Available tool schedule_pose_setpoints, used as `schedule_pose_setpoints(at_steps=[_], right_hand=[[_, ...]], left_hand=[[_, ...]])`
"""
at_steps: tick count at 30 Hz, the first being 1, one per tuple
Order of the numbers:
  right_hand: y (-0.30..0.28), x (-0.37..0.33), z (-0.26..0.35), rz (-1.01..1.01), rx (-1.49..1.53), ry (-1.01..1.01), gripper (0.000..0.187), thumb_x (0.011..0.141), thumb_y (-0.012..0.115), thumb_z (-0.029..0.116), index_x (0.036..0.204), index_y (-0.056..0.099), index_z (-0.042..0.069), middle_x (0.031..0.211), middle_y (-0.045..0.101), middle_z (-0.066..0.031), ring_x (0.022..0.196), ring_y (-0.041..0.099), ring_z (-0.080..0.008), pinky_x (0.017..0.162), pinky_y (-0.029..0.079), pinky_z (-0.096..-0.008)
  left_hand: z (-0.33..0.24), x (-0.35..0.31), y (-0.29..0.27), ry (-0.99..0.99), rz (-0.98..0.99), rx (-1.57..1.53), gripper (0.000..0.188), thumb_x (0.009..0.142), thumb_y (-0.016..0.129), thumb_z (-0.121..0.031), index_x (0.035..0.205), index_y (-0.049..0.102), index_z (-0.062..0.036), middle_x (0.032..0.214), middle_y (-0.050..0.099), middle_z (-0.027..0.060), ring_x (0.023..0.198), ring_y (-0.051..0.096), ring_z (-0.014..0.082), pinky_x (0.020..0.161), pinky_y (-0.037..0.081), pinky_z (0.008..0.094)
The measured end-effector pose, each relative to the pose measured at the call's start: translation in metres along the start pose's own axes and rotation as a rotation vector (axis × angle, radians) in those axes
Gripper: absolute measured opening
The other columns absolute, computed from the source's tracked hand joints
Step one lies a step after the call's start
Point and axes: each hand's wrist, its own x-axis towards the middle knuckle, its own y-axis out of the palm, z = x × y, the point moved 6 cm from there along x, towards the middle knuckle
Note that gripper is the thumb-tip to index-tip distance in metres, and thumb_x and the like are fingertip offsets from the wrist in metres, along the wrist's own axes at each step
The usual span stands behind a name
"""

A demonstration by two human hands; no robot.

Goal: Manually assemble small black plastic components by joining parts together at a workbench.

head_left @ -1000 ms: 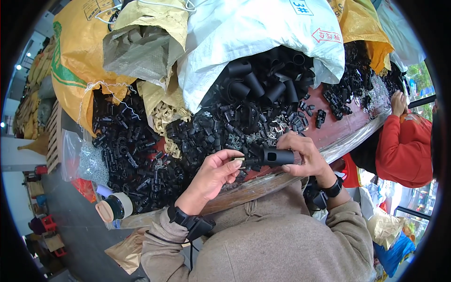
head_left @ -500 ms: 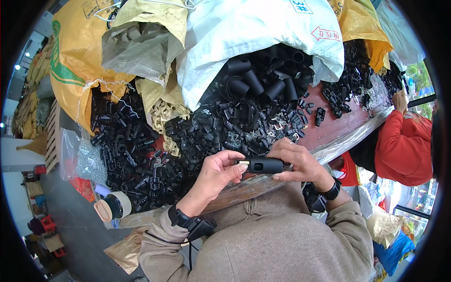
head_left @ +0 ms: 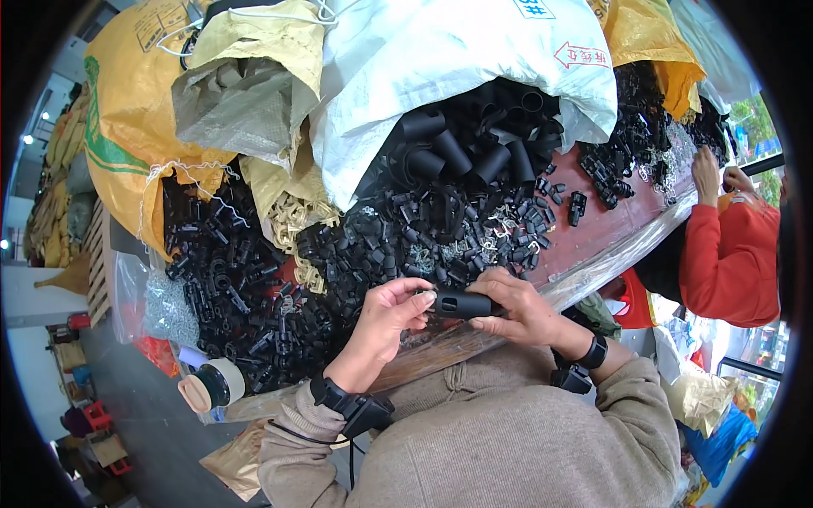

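Bridging right hand [head_left: 523, 312], fingers clasping its right end, and left hand [head_left: 383, 323], fingers apparently pinching its left end: a black tube [head_left: 462, 306] above the tabletop [head_left: 569, 237], not yet set down; loose black parts [head_left: 360, 250] heaped beyond

Over the bench's [head_left: 584, 241] near edge, the right hand [head_left: 523, 311] grips a black tube [head_left: 464, 306]; the left hand [head_left: 383, 326] pinches a small piece [head_left: 431, 300] at its end.

The tube [head_left: 466, 306] is black, the tabletop [head_left: 594, 230] reddish, the yellow sack [head_left: 140, 106] green-banded.
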Motion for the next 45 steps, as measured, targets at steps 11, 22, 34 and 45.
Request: schedule_pose_setpoints(at_steps=[11, 22, 34, 45], right_hand=[[0.000, 0.007, 0.003, -0.112, -0.085, -0.047, 0.042, 0.072, 0.063, 0.024, 0.103, 0.049, -0.001, 0.089, 0.048, -0.0139, 0.083, 0.048, -0.0287, 0.073, 0.039, -0.0342], [-0.012, 0.015, 0.025, -0.220, -0.034, -0.279, 0.075, 0.067, 0.066, 0.038, 0.122, 0.033, 0.000, 0.112, 0.041, -0.0171, 0.104, 0.040, -0.0303, 0.089, 0.031, -0.0380], [0.002, 0.024, 0.019, 0.025, 0.268, -0.336, 0.081, 0.067, 0.059, 0.050, 0.122, 0.031, -0.003, 0.116, 0.040, -0.0179, 0.107, 0.041, -0.0304, 0.090, 0.031, -0.0385], [-0.059, -0.045, -0.002, -0.357, 0.124, 0.024, 0.050, 0.069, 0.055, 0.046, 0.085, 0.053, -0.002, 0.084, 0.053, -0.0106, 0.074, 0.052, -0.0195, 0.066, 0.040, -0.0282]], left_hand=[[-0.020, -0.005, 0.012, 0.157, -0.049, 0.072, 0.038, 0.076, 0.059, -0.006, 0.112, 0.047, -0.0005, 0.077, 0.056, 0.0033, 0.063, 0.055, 0.0076, 0.058, 0.047, 0.0193], [-0.023, -0.009, 0.033, 0.317, 0.134, -0.013, 0.068, 0.073, 0.059, 0.004, 0.129, 0.022, -0.0019, 0.101, 0.049, 0.0079, 0.086, 0.051, 0.0116, 0.074, 0.045, 0.0238], [-0.006, -0.005, 0.042, 0.138, 0.214, -0.167, 0.072, 0.070, 0.062, 0.002, 0.129, 0.021, -0.0032, 0.107, 0.046, 0.0077, 0.087, 0.051, 0.0128, 0.076, 0.045, 0.0256], [0.003, -0.010, 0.040, -0.004, 0.173, -0.091, 0.064, 0.076, 0.060, -0.007, 0.127, 0.022, -0.0033, 0.095, 0.055, 0.0112, 0.077, 0.054, 0.0126, 0.067, 0.045, 0.0237]])
